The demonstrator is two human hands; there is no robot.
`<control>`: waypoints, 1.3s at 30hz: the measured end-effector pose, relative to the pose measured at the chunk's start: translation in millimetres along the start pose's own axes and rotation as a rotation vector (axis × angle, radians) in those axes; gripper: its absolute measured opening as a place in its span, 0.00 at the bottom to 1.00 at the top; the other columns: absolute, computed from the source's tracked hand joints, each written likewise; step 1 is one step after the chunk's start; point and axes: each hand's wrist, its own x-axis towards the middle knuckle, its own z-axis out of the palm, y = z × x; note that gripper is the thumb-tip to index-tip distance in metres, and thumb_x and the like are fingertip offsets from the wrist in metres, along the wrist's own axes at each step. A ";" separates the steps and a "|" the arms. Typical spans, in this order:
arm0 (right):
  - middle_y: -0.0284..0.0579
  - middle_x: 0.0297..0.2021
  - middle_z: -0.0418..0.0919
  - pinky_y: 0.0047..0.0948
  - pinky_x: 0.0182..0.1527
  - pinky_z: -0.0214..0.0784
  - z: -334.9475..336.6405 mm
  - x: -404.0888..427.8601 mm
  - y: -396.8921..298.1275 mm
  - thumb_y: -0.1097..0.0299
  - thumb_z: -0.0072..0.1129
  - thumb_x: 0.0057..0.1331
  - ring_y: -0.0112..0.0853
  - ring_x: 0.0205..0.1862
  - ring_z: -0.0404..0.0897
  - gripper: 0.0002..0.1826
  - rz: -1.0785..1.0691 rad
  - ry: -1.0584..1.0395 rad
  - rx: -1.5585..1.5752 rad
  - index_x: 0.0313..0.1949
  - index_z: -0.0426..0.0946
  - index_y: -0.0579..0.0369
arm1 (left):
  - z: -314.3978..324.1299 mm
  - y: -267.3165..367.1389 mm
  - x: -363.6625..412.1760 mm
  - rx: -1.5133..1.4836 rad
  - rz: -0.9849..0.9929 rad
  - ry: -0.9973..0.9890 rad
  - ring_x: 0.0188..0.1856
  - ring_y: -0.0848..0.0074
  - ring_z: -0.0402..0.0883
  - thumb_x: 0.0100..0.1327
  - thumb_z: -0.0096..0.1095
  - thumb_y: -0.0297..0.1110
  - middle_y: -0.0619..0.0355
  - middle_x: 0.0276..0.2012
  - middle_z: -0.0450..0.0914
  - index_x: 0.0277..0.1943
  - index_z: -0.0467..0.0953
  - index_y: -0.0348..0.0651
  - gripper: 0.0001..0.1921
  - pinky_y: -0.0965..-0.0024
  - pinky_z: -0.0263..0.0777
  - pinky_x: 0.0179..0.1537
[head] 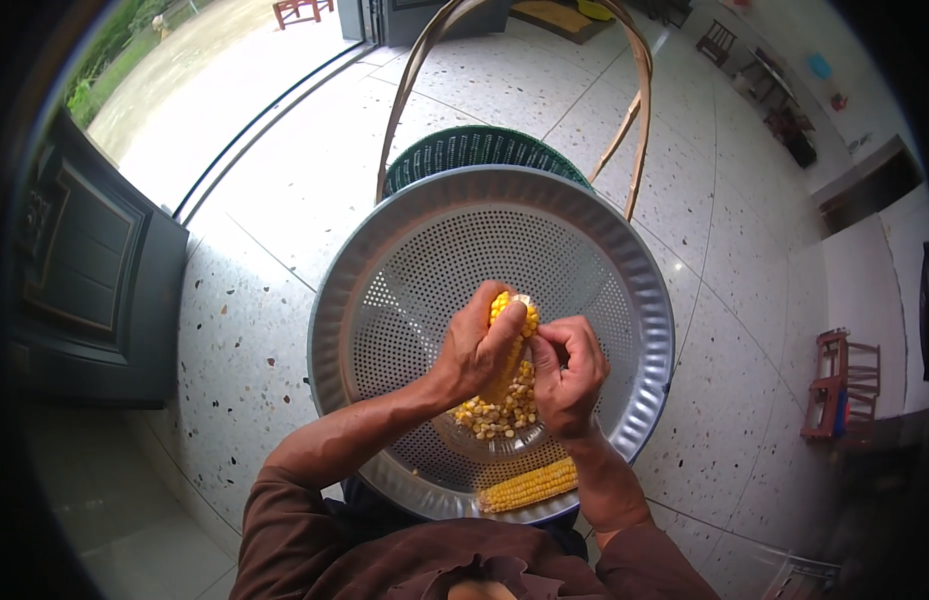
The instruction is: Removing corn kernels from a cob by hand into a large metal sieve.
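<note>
My left hand [476, 341] grips an ear of corn [513, 360] upright, its thumb near the top end, where some pale cob shows. My right hand [573, 367] is at the ear's right side, thumb and bent forefinger touching the kernels; whether it holds a loose kernel is hidden. Below the hands, loose kernels [494, 420] lie in a clear bowl [506, 448]. The bowl stands in a wide perforated metal sieve tray [404, 262]. A second, whole ear of corn [528, 487] rests at the tray's near rim, partly behind my right forearm.
Beyond the tray stands a green woven basket [479, 146] with a tall wooden handle [644, 75]. A dark door [97, 262] stands at the left beside a bright doorway. Wooden chairs [847, 382] are at the right on the speckled floor.
</note>
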 end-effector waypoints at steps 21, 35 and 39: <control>0.31 0.26 0.73 0.18 0.25 0.69 -12.2 8.8 2.7 0.63 0.59 0.78 0.17 0.22 0.70 0.10 0.861 -0.122 1.105 0.44 0.73 0.57 | -11.0 8.5 3.8 0.115 0.230 -0.030 0.37 0.72 0.82 0.77 0.57 0.45 0.51 0.35 0.81 0.53 0.71 0.35 0.19 0.67 0.77 0.39; 0.33 0.26 0.78 0.20 0.25 0.67 -17.4 11.1 4.1 0.76 0.59 0.69 0.15 0.23 0.75 0.02 0.633 -0.668 0.387 0.39 0.75 0.60 | -29.7 13.5 27.6 -0.505 -0.255 0.119 0.29 0.75 0.81 0.79 0.41 0.63 0.53 0.32 0.81 0.45 0.77 0.37 0.32 0.71 0.78 0.31; 0.34 0.27 0.80 0.21 0.28 0.69 -18.6 13.6 1.5 0.77 0.59 0.69 0.16 0.26 0.78 0.03 0.562 -0.689 0.347 0.40 0.79 0.63 | -28.2 13.3 27.2 -0.515 -0.246 0.134 0.29 0.75 0.80 0.79 0.41 0.63 0.53 0.31 0.81 0.44 0.77 0.38 0.32 0.71 0.77 0.31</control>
